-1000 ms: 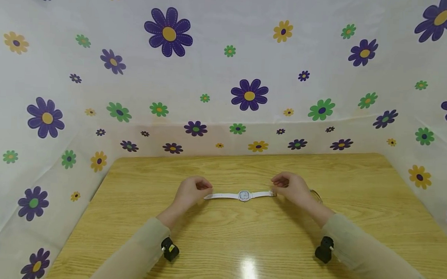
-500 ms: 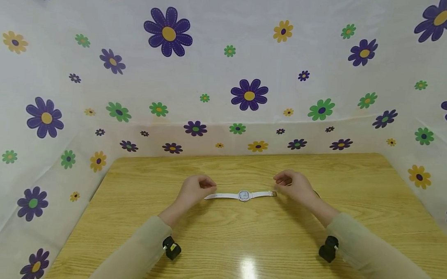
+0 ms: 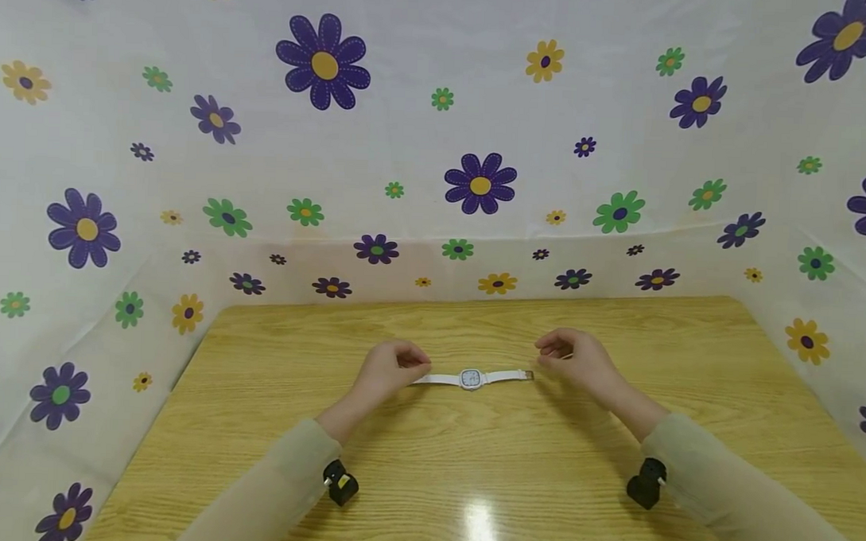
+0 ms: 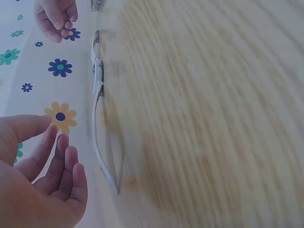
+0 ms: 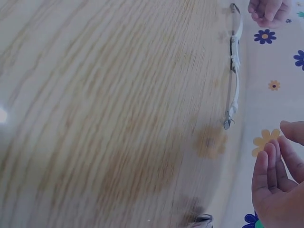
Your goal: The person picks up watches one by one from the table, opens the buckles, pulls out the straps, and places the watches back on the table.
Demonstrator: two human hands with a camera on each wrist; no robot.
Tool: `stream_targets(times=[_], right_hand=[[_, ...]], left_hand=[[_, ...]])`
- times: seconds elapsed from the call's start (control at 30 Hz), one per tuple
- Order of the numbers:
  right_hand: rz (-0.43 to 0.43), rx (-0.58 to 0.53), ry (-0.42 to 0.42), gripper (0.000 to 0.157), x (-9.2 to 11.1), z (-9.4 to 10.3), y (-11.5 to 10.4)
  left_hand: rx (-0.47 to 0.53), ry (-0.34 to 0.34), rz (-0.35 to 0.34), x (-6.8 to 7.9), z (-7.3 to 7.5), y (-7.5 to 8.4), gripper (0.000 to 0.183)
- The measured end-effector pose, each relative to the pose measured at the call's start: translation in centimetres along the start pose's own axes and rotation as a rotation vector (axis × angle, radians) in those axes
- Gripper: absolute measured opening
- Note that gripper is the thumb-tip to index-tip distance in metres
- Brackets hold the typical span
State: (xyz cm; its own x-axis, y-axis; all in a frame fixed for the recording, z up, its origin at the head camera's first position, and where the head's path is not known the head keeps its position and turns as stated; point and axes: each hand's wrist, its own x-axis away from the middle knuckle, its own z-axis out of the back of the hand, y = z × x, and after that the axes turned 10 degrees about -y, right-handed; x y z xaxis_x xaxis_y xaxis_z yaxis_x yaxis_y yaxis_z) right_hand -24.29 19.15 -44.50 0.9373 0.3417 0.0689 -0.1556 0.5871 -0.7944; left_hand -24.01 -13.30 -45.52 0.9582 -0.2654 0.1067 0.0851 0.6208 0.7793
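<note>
A white wristwatch (image 3: 470, 378) lies stretched out on the wooden table, its square dial facing up. Over the plain end of its strap (image 4: 96, 137) hovers my left hand (image 3: 390, 368), fingers relaxed and bent, thumb near the fingertips. In the left wrist view a gap separates that hand from the strap. My right hand (image 3: 576, 361) hangs in the air just right of the metal buckle (image 5: 227, 122), with its fingers loosely bent and nothing between them. From the head view, the left hand covers the strap's tip.
The wooden table (image 3: 469, 463) extends around the watch on all sides. A white cloth (image 3: 409, 142) printed with flowers rises behind it and at both sides. Part of a shiny metal object (image 5: 204, 219) shows at the right wrist view's bottom edge. Black cameras (image 3: 341, 484) sit on both wrists.
My right hand has moved right, away from the buckle, which now shows. The left hand has shifted right over the strap's end. The watch stays put. A ring-like object behind the right wrist is now hidden.
</note>
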Motion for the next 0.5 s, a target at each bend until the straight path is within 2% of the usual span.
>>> stream_targets(times=[0.2,0.5], right_hand=[[0.006,0.007,0.006,0.022,0.4,0.3,0.2],[0.003,0.025,0.022,0.021,1.0,0.8,0.7]], left_hand=[[-0.004,-0.006,-0.017,-0.2,-0.4,0.6,0.005],[0.049,-0.033,-0.037,-0.4,-1.2,1.2,0.005]])
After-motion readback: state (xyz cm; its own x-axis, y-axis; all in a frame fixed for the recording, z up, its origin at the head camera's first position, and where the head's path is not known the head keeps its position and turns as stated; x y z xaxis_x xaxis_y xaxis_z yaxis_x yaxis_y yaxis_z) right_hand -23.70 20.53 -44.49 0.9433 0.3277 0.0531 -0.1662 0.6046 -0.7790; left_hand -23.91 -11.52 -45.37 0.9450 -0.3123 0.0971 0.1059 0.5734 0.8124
